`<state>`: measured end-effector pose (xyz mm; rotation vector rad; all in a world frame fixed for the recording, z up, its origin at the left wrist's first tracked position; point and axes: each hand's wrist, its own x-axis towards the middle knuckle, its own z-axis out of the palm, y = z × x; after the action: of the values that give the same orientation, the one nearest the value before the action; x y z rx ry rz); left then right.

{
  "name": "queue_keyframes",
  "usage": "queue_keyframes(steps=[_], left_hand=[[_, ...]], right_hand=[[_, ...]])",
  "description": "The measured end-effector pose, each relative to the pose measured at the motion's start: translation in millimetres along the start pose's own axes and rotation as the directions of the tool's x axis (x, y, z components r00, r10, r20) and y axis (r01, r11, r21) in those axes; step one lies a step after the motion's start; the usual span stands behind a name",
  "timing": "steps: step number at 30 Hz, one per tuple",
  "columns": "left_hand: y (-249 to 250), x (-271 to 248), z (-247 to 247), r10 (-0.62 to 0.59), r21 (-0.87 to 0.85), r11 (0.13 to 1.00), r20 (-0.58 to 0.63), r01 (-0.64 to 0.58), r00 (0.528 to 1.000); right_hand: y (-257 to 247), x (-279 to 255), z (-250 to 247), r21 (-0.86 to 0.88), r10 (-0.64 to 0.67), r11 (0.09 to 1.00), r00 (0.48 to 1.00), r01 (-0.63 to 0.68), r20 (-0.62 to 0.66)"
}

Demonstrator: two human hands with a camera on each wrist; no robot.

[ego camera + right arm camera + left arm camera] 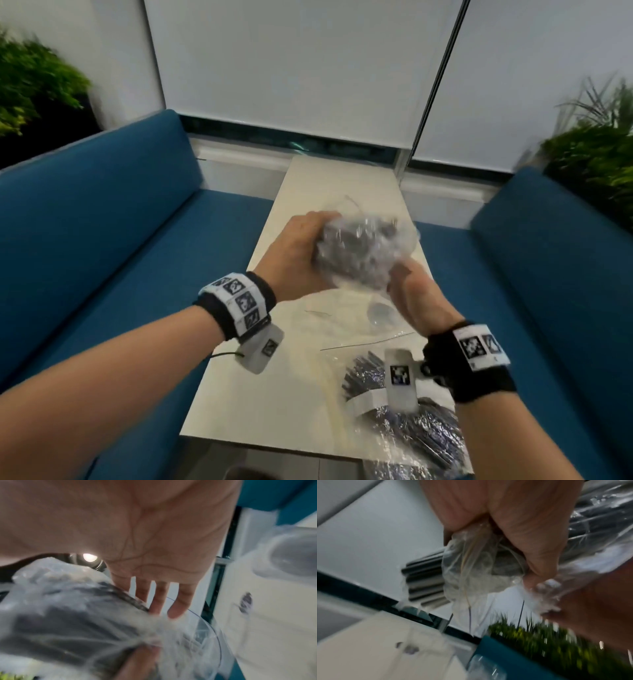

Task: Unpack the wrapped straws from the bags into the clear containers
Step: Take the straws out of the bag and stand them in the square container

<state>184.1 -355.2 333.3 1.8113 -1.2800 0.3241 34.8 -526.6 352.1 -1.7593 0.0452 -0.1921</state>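
Crinkled clear plastic forms the bag of dark wrapped straws (364, 251), held in the air between both hands above the middle of the long pale table (260, 404). From the head view it reads as a rounded, glossy bundle; the left wrist view alone shows straw ends (424, 577) poking out of the torn film as smooth dark tubes, side by side. The left hand (296, 253) grips the bag from the left, thumb and fingers (537, 545) curled and pinching bunched film. The right hand (416, 294) supports the bag from below and the right; its wrist view shows a flat palm with fingers (178, 601) nearly straight against the plastic, so it presses rather than clutches, though blur hides the thumb. That same view shows the curved rim of a clear container (212, 632) just under the bag, which the head view gives only as a faint outline (346, 202) behind the hands. A second clear container (380, 313) stands on the table nearer the person, below the right hand. One more bag of straws (411, 431), banded with a white strip, lies flat at the table's near right corner. Two blue upholstered benches (113, 246) flank the table
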Motion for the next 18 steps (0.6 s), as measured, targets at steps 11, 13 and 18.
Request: queue_keyframes(steps=[11, 13, 18], left_hand=[[-45.2, 131.0, 14.3, -0.299, -0.027, 0.948, 0.261, 0.317, 0.918], [-63.6, 134.4, 20.5, -0.333, -0.076, 0.931, 0.229, 0.358, 0.915], [-102.1, 124.5, 50.9, -0.430, -0.167, 0.873, 0.182, 0.459, 0.884]], right_hand=[[-23.3, 139.4, -32.3, -0.222, -0.211, 0.962, 0.948, 0.158, -0.239], [-9.9, 156.2, -33.0, -0.208, -0.202, 0.966, 0.946, 0.151, -0.254], [27.6, 179.6, -26.5, -0.132, -0.156, 0.984, 0.936, 0.120, -0.316]])
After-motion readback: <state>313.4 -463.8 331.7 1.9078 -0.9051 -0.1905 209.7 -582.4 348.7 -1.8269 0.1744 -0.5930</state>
